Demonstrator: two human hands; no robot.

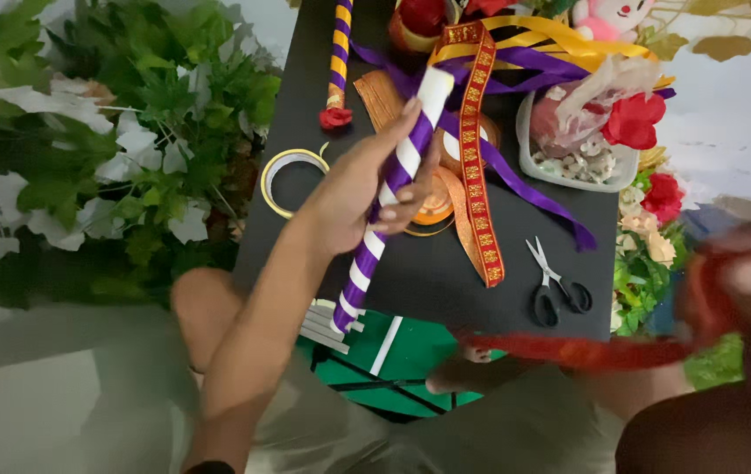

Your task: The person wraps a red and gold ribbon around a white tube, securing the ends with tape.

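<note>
Over the black table: the left hand (367,180) holds a white stick spirally wrapped with purple ribbon (390,197) at a slant, top end toward the far side of the black tabletop (428,272), lower end toward the person's lap.
Step in hand: it looks like the wrapping stage, with the stick gripped at its middle while a strip of red ribbon (586,351) is drawn taut across the near edge of the table.
Left hand pose: forearm reaching forward from the lower left, palm curled round the stick; the fingers (393,206) are closed about it, and one digit lies along the upper part, tip near the bare white top.
Right hand (744,281): close to the camera at the right edge and badly blurred; it seems to pinch the red ribbon's end, but I cannot tell how the fingers are set.
Next move calls for: judging from the slant and the taut strip, keeping a firm hold on the stick and steady tension on the ribbon so the turns lie flat.
Nearby on the table: black-handled scissors (556,285) right of the stick, a roll of clear tape (288,180) left of it, a red and gold patterned ribbon (478,149), and a long loose purple ribbon (525,189).
Further off: a second stick striped purple and yellow (339,53), a clear plastic tray (577,171) with a red artificial flower (635,118).
Left side: green and white artificial leaves (103,149).
</note>
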